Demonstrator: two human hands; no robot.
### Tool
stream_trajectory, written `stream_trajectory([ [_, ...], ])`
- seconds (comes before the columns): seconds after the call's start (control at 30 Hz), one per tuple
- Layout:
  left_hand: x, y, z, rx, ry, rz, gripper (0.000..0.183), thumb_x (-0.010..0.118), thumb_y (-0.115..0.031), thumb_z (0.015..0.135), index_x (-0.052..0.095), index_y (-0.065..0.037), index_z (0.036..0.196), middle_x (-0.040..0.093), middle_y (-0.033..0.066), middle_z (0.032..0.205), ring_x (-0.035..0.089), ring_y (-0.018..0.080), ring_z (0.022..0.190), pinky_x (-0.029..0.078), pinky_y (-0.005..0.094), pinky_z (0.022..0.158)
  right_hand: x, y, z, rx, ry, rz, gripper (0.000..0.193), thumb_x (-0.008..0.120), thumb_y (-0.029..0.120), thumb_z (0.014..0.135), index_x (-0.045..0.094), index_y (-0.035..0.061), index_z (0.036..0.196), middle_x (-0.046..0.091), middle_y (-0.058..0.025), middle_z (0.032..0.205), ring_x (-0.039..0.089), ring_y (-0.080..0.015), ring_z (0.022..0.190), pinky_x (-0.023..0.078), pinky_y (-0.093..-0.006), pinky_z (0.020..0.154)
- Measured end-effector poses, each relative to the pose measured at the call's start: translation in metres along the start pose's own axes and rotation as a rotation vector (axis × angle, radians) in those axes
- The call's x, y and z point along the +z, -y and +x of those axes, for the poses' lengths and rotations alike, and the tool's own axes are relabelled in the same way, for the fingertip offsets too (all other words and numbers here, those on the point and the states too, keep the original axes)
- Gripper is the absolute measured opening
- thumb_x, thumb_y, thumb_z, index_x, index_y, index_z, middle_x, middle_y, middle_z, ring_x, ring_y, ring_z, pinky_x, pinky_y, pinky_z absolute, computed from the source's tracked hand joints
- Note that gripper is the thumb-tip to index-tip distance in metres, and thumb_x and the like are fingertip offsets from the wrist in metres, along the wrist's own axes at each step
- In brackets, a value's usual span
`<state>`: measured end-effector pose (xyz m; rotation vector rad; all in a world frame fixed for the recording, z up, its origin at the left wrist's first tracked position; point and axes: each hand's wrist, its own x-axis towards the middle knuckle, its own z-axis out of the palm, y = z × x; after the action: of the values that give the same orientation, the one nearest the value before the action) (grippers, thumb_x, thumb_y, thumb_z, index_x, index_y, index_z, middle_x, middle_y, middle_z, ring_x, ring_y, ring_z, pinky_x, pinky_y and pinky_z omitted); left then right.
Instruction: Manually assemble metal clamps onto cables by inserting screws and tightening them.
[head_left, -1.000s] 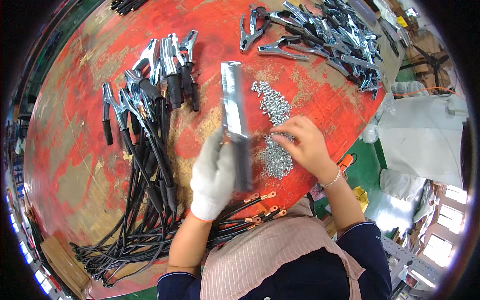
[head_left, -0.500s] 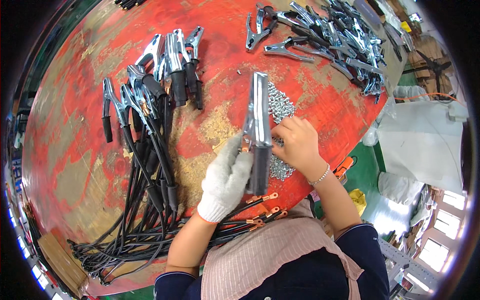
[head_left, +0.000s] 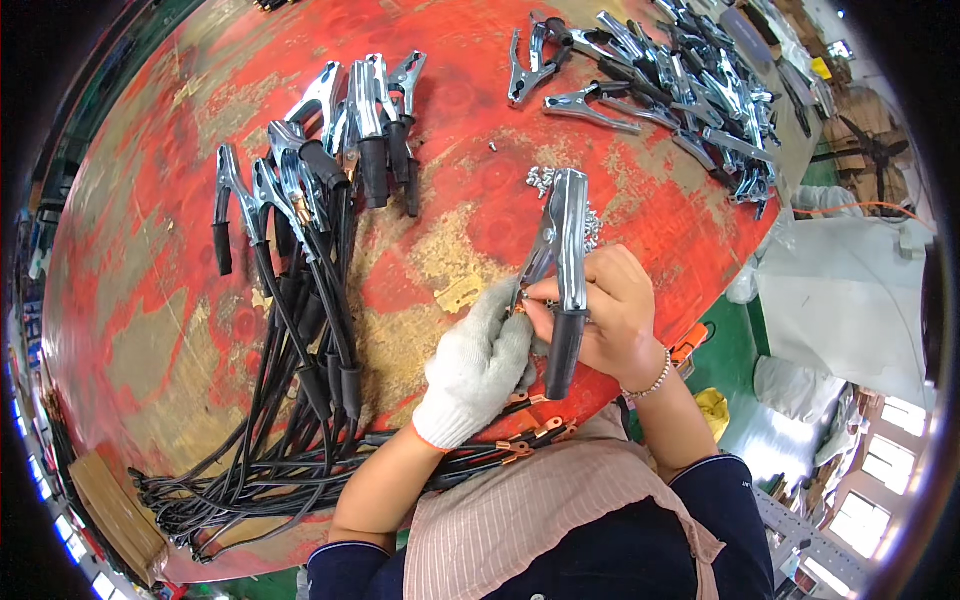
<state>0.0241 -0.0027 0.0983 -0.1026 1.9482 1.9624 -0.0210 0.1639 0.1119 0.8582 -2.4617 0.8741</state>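
My left hand [head_left: 472,368], in a white knit glove, is closed around a silver battery clamp [head_left: 573,235] with a black handle sleeve. The clamp stands jaws away from me, above the red table. A bit of copper [head_left: 519,310], seemingly a cable lug, shows at the gloved fingertips. My bare right hand [head_left: 622,305] reaches behind the clamp, thumb and finger pinched against its inner side by the copper. Whatever sits in that pinch is too small to make out. Small silver screws [head_left: 541,180] lie heaped on the table, partly hidden by the clamp and right hand.
Clamps fitted to black cables [head_left: 320,330] lie at the left, their cables bunched along the near edge. Cable ends with copper lugs [head_left: 520,448] rest just before my apron. A large pile of loose clamps [head_left: 690,90] covers the far right of the worn red table [head_left: 150,250].
My right hand has left the screw heap and come to the clamp, pinching at its inner side. The left hand and clamp have shifted slightly right, and the clamp has turned.
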Motion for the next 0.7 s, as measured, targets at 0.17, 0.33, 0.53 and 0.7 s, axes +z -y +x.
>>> stream_trajectory([
  [0.17, -0.004, -0.012, -0.001, -0.139, 0.038, 0.005, 0.032, 0.046, -0.008, 0.096, 0.051, -0.001, 0.126, 0.06, 0.0035, 0.089, 0.054, 0.0059, 0.075, 0.047, 0.0223, 0.065, 0.0, -0.002, 0.0, -0.002, 0.019, 0.018, 0.025, 0.082, 0.008, 0.06, 0.071, 0.0128, 0.082, 0.058, -0.0006, 0.072, 0.053, -0.0199, 0.064, 0.04, -0.0321, 0.059],
  [0.33, -0.001, -0.008, -0.001, -0.072, 0.011, -0.028, 0.031, 0.046, -0.009, 0.097, 0.051, -0.001, 0.127, 0.06, 0.0023, 0.086, 0.052, 0.005, 0.072, 0.046, 0.0217, 0.063, -0.001, -0.002, -0.001, 0.015, 0.031, 0.03, 0.026, 0.082, 0.007, 0.06, 0.072, 0.0122, 0.083, 0.059, -0.0014, 0.074, 0.054, -0.0202, 0.064, 0.041, -0.0323, 0.06],
  [0.53, 0.0, -0.006, 0.0, -0.091, 0.018, -0.066, 0.031, 0.046, -0.008, 0.098, 0.05, -0.001, 0.128, 0.059, 0.0016, 0.084, 0.052, 0.0044, 0.07, 0.046, 0.0207, 0.062, 0.0, -0.001, -0.002, 0.06, 0.024, 0.074, 0.025, 0.082, 0.007, 0.061, 0.072, 0.0113, 0.084, 0.059, -0.0024, 0.074, 0.056, -0.0212, 0.066, 0.044, -0.033, 0.061],
  [0.7, 0.0, -0.004, 0.0, -0.087, 0.022, -0.047, 0.031, 0.046, -0.009, 0.098, 0.05, -0.001, 0.128, 0.059, 0.0019, 0.085, 0.052, 0.0045, 0.071, 0.046, 0.0205, 0.062, -0.001, 0.001, -0.002, 0.106, 0.031, 0.094, 0.025, 0.084, 0.009, 0.062, 0.072, 0.0111, 0.083, 0.06, -0.0029, 0.074, 0.056, -0.0212, 0.066, 0.044, -0.033, 0.06],
])
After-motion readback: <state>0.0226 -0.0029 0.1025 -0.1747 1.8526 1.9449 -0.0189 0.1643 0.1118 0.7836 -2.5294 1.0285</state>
